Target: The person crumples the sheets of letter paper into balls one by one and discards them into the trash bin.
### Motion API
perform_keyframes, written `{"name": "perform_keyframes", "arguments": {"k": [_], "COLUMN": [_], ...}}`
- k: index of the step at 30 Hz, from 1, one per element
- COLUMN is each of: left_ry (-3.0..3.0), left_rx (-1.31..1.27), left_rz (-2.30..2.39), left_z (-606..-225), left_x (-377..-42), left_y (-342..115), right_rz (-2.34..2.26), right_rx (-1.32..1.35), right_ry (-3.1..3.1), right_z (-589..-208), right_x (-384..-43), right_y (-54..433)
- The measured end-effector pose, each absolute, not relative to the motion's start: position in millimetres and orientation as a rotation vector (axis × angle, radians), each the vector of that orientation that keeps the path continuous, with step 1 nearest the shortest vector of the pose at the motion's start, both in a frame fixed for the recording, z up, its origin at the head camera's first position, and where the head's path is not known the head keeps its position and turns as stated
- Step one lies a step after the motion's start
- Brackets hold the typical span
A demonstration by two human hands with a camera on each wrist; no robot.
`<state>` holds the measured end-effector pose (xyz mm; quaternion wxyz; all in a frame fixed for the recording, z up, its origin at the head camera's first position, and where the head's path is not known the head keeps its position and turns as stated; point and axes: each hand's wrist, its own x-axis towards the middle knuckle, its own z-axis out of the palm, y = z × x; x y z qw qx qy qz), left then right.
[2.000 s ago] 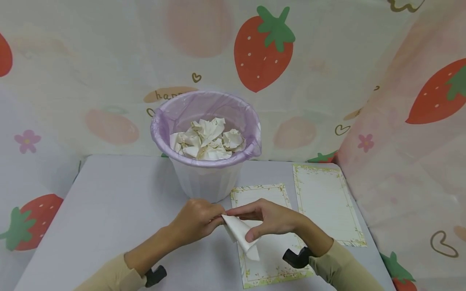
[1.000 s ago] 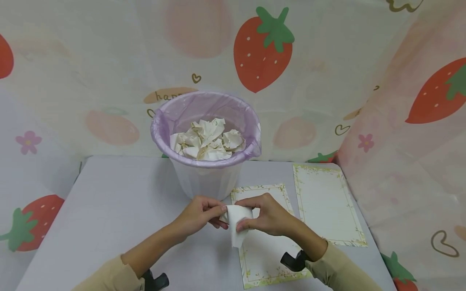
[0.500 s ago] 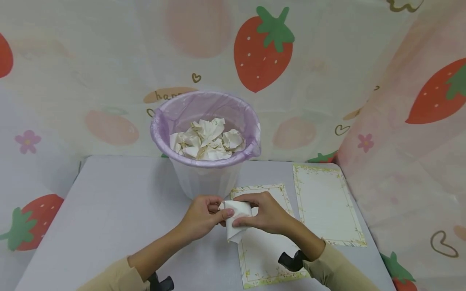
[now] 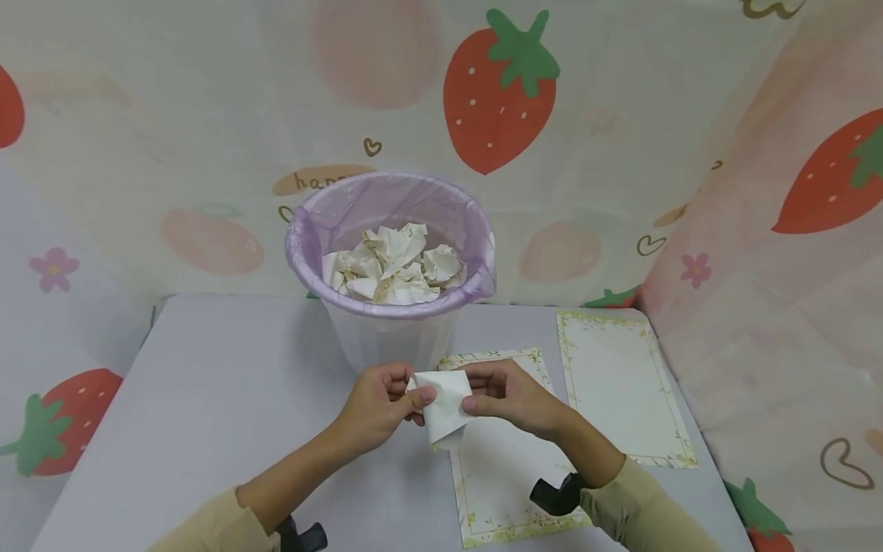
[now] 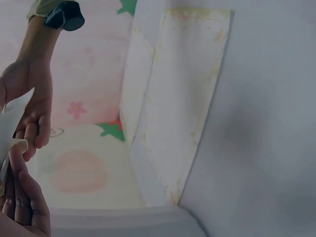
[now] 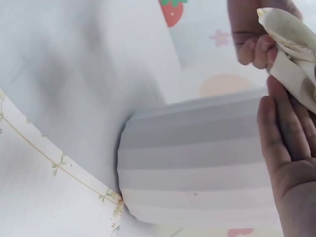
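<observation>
Both hands hold one folded sheet of white paper (image 4: 447, 402) over the front of the table. My left hand (image 4: 378, 406) pinches its left side, thumb on the near face and fingers behind. The right hand (image 4: 513, 399) pinches the right side in the same way. A loose corner of the paper hangs at the bottom. In the right wrist view the folded paper (image 6: 291, 39) shows overlapping layers with a trace of printed border. Below and behind the hands lies a flat sheet of letter paper (image 4: 507, 479) with a floral border.
Behind the hands stands a white bin (image 4: 386, 337) with a purple liner (image 4: 476, 287), holding several crumpled papers (image 4: 396, 261). A second bordered sheet (image 4: 624, 387) lies at the table's right. Strawberry-printed cloth (image 4: 607, 153) walls the back and sides of the table (image 4: 228, 368).
The paper has gone from a loose cone-like roll to a smaller, flatter folded packet. The left thumb has moved onto its near face, and both hands have risen slightly.
</observation>
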<state>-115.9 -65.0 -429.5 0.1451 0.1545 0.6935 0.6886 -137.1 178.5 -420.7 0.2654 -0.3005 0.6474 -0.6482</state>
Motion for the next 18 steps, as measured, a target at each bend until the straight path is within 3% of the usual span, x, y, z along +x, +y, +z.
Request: {"name": "perform_keyframes", "arguments": {"k": [18], "left_ry": [1.777], "left_rx": [0.300], "left_rz": [2.028], "left_z": [-432.6], "left_x": [-107.4], "left_y": [-61.4], "right_rz": [-1.821], "right_rx": [-0.865], "right_ry": [1.768], "right_z": [-425.8], "right_x": [-126.0], "right_y": [167.0]}}
